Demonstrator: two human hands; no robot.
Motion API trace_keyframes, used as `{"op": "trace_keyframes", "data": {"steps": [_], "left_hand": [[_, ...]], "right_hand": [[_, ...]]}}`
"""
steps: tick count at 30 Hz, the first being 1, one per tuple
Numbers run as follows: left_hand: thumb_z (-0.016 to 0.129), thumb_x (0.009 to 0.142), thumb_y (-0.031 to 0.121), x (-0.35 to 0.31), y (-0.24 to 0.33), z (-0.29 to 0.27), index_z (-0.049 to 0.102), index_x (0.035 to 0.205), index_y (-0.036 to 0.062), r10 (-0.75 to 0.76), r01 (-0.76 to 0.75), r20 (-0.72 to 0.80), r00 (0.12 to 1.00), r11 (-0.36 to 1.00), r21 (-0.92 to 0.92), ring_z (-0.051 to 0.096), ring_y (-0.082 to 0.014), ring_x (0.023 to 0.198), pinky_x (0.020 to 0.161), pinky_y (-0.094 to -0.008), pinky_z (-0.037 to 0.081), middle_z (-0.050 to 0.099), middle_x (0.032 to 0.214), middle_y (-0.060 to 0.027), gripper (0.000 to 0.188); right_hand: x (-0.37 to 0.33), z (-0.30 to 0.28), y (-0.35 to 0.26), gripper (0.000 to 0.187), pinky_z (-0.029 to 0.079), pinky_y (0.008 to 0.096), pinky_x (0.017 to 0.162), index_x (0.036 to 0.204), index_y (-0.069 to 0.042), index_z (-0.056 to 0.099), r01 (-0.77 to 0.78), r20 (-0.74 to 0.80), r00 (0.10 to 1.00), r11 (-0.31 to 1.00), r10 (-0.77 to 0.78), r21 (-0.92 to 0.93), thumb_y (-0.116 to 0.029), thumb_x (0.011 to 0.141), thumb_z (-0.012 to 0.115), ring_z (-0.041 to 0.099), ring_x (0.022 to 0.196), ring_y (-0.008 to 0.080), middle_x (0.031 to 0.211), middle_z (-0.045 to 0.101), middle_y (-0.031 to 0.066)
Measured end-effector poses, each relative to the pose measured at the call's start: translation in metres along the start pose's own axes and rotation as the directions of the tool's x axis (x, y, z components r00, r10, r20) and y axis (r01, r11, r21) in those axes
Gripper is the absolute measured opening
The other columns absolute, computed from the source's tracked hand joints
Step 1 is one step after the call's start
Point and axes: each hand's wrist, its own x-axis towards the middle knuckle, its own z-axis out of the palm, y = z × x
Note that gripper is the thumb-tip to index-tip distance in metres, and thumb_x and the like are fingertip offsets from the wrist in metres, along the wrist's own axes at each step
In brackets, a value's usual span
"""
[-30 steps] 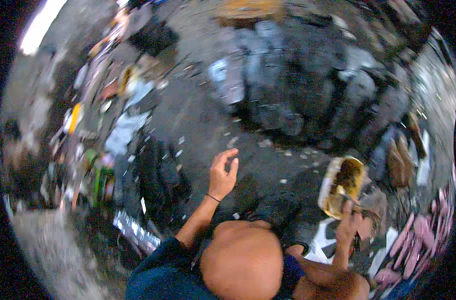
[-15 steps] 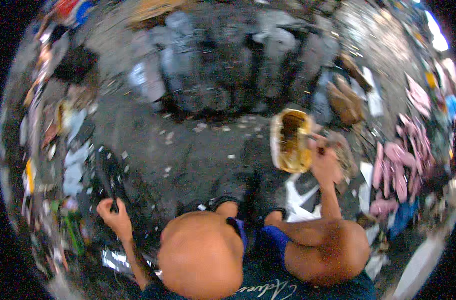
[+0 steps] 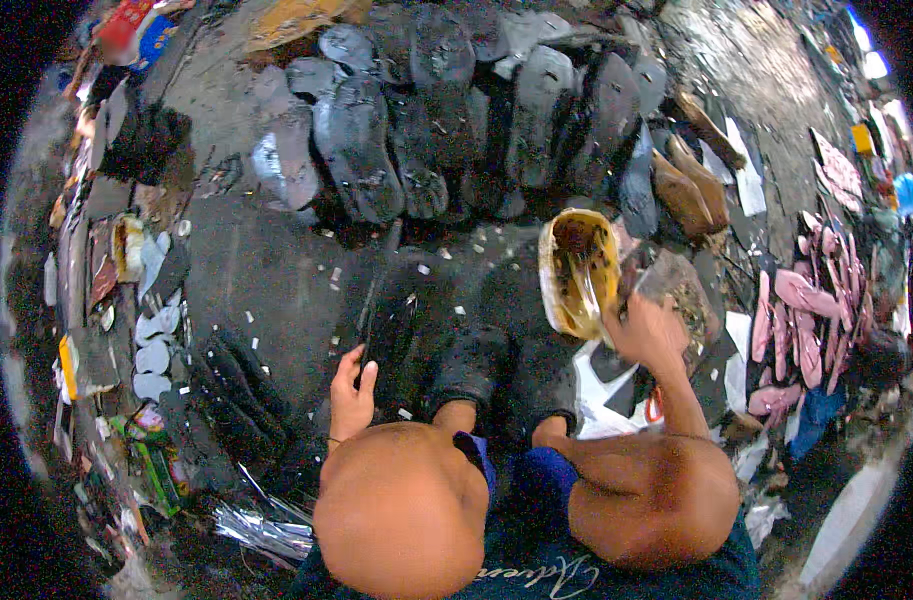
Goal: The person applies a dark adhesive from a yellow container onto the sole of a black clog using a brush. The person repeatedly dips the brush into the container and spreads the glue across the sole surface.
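My left hand is pinched around a thin black sole-shaped piece, seen nearly edge-on and pointing away from me above the dark floor. To the right, my right hand is closed at the near right rim of a yellowed plastic container, with brown residue inside. Whatever its fingers grip there is hidden. Two long black pieces lie side by side on the floor, left of my left hand.
Black soles form rows beyond my feet. Brown shoe lasts lie at the far right, near pink sole pieces. White scraps sit beside my right foot. Silvery strips and a green packet are at the left.
My left hand has moved right, from beside the long black pieces to in front of my left knee, carrying a black piece. My right hand has shifted slightly nearer me at the container.
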Motion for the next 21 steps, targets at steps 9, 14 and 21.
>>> {"op": "trace_keyframes", "data": {"steps": [9,14,21], "left_hand": [[0.058,0.101,0.019,-0.079,-0.035,-0.117,0.062,0.114,-0.0077,0.067,0.089,-0.499,0.864,0.955,0.283,0.060,-0.0172,0.091,0.086,-0.0321,0.050,0.067,0.099,-0.0104,0.030],[0.068,0.091,0.027,-0.029,0.076,0.009,0.067,0.119,0.0030,-0.046,0.061,-0.057,0.997,0.951,0.302,0.070,-0.0323,0.098,0.088,-0.0386,0.052,0.071,0.110,-0.0212,0.037],[0.065,0.092,0.020,0.025,-0.010,0.087,0.067,0.103,0.0071,0.382,-0.367,-0.029,0.924,0.905,0.215,0.063,-0.0299,0.090,0.082,-0.0415,0.052,0.064,0.096,-0.0101,0.017]], "right_hand": [[-0.034,0.018,0.024,0.029,0.047,0.0497,0.094,0.102,-0.004,0.066,-0.033,-0.120,0.990,0.945,0.076,0.325,-0.028,0.087,0.071,0.059,0.104,0.0425,0.113,0.064,0.0268],[-0.034,-0.011,0.005,0.036,0.050,0.0530,0.087,0.099,-0.005,0.071,-0.002,-0.133,0.990,0.961,0.040,0.277,-0.038,0.086,0.069,0.063,0.097,0.0463,0.119,0.059,0.0333],[-0.062,-0.009,0.050,0.036,0.054,0.0407,0.082,0.109,-0.006,0.072,0.101,0.231,0.932,0.811,-0.280,0.576,-0.037,0.090,0.071,0.071,0.090,0.0312,0.097,0.074,0.0155]]}}
